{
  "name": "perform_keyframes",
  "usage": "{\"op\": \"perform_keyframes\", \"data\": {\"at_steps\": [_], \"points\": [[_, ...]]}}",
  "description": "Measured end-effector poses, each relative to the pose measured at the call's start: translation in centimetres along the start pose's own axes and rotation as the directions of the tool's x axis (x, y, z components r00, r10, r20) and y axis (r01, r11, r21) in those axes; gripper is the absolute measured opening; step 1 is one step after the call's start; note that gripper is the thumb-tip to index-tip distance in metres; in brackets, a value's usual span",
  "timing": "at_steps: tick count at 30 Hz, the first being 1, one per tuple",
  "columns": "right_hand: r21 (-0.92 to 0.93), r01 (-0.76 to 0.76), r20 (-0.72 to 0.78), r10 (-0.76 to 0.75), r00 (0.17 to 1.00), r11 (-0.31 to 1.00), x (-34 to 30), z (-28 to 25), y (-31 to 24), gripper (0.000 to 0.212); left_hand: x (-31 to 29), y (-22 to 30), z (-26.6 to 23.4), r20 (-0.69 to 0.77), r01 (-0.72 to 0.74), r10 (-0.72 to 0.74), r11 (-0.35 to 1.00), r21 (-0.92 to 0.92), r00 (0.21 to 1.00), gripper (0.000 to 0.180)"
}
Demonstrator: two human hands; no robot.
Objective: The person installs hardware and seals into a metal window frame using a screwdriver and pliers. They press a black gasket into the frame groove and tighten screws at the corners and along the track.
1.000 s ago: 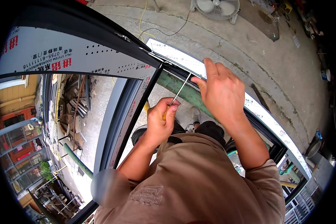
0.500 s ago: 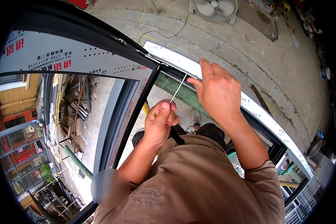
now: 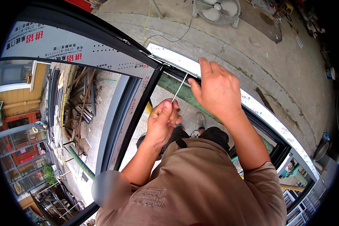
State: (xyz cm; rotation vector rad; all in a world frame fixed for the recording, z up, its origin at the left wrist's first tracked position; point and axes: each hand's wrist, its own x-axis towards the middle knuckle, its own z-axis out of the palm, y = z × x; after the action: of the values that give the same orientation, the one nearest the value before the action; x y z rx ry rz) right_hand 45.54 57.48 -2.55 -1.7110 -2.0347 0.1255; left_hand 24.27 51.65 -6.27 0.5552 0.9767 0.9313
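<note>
My left hand (image 3: 164,119) is closed round the lower end of a thin, bright metal rod (image 3: 179,88). The rod slants up to the right, and its tip meets the dark inner channel of a window frame (image 3: 176,72). What part of it lies inside my fist is hidden. Just right of the tip, my right hand (image 3: 218,86) rests over the frame's top member, fingers stretched out across the film-covered face and thumb pointing at the channel. A dark sash (image 3: 133,56) with printed protective film stands swung out to the left, joined at the corner near the rod.
A floor fan (image 3: 217,8) stands on the concrete beyond the frame, its cable running left. Behind the frame lies a green bar (image 3: 184,94). Scrap lengths and boards (image 3: 81,113) are piled at the left. Metal profiles (image 3: 299,207) lie at lower right.
The view has shifted slightly, and the sash shows a little lower at the left. Both hands and the rod keep nearly the same place against the frame.
</note>
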Motion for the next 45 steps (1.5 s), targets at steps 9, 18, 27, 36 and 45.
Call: {"op": "perform_keyframes", "data": {"at_steps": [9,18,27,36,45], "points": [[0.013,-0.030,0.009,0.030,1.000,0.999,0.0,0.1,-0.1,0.038,0.1,0.1,0.0,0.080,0.053,-0.039,0.980,-0.190,0.996,0.033],[0.023,-0.041,0.021,0.041,0.999,0.999,-0.2,-0.3,-0.3,0.039,0.4,0.0,-0.8,0.120,0.105,-0.079,0.968,-0.230,0.990,0.029],[-0.028,-0.012,0.001,0.012,1.000,1.000,-0.5,0.2,0.0,0.046,-0.3,0.9,-0.2,0.025,0.031,-0.033,0.996,0.079,0.999,0.030],[-0.003,-0.002,0.015,0.002,1.000,1.000,-0.7,0.5,0.3,0.055,-5.6,-1.7,-2.3,0.019,-0.078,0.076,0.991,0.111,0.997,0.032],[0.132,0.167,-0.435,-0.094,0.895,0.977,-1.2,1.5,0.3,0.036,-6.6,-1.0,-1.6,-0.015,-0.150,0.153,0.980,0.132,0.988,0.035]]}}
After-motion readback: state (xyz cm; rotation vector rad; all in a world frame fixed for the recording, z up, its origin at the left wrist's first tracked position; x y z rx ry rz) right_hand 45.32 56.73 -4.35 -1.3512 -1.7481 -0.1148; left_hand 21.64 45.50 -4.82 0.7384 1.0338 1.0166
